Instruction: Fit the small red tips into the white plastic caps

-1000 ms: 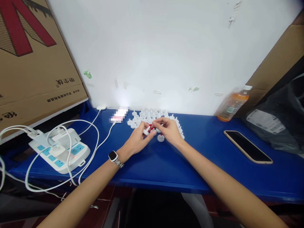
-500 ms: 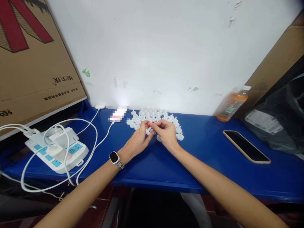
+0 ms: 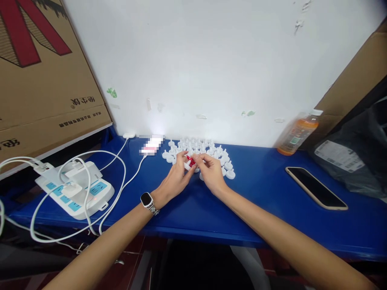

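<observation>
While white caps point(image 3: 211, 151) crowd the blue table point(image 3: 260, 189) behind, left hand point(image 3: 176, 177) and right hand point(image 3: 211, 172) pinch a small red-and-white piece point(image 3: 190, 162), seemingly light, rigid plastic, best held by its rim.

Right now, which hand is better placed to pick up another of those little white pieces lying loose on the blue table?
Probably the right hand: loose white pieces lie just beside it, while the left hand sits farther off, its fingers on the red part.
</observation>
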Demonstrator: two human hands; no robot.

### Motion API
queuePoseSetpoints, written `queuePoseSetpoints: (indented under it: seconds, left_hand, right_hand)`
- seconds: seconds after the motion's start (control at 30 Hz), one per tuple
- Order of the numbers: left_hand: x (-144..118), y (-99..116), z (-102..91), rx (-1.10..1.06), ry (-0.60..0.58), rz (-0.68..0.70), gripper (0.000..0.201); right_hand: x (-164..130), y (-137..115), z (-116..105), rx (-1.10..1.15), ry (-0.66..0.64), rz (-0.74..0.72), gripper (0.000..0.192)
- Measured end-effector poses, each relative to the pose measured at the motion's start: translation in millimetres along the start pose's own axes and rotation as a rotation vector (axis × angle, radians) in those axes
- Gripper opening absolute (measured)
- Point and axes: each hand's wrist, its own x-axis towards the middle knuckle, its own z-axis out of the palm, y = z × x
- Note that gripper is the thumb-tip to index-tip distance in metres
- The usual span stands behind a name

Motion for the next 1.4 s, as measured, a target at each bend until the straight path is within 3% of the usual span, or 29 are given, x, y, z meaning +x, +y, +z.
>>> queuePoseSetpoints:
  seconds: [0.17,0.3,0.43,0.5,0.6,0.77,1.0,1.13,1.23,1.4]
  left_hand:
    - [1.4,2.7,-0.9,0.003,-0.006,0.018,0.05]
    - [1.3,2.4,-1.6,0.069,-0.066,-0.018,0.06]
    - [0.5,3.8,-10.5,0.314,-0.047,0.043,0.068]
    - [0.8,4.6,-18.5,0.44,0.024,0.112,0.055]
    - [2.5,2.1,-28.9,0.501,0.12,0.112,0.027]
    - [5.2,-7.9,-29.9,0.502,0.101,0.076,0.015]
    - [4.7,-8.7,-23.6,0.48,0.059,0.099,0.014]
    - [5.6,-10.6,-21.3,0.494,0.079,0.091,0.013]
    - [6.3,-11.8,-20.1,0.509,0.09,0.084,0.012]
    - [4.9,-4.9,-20.4,0.513,0.1,0.095,0.016]
  right_hand:
    - [6.2,-6.3,-5.1,0.028,-0.022,0.094,0.04]
    - [16.4,-7.0,-18.6,0.026,-0.157,0.151,0.04]
    - [24.7,-1.8,-35.7,-0.158,-0.206,0.061,0.03]
    - [26.3,-0.4,-42.5,-0.298,-0.214,-0.02,0.021]
    - [25.0,-1.2,-46.8,-0.432,-0.344,-0.077,0.01]
    - [22.1,-3.7,-46.6,-0.668,-0.505,-0.177,0.008]
    - [28.3,-3.2,-54.5,-0.895,-0.448,-0.196,0.007]
    - [29.9,-1.3,-46.4,-1.004,-0.335,-0.199,0.021]
    - [32.4,1.2,-38.3,-1.095,-0.327,-0.183,0.017]
    - [34.2,0.2,-34.3,-0.956,-0.309,-0.16,0.015]
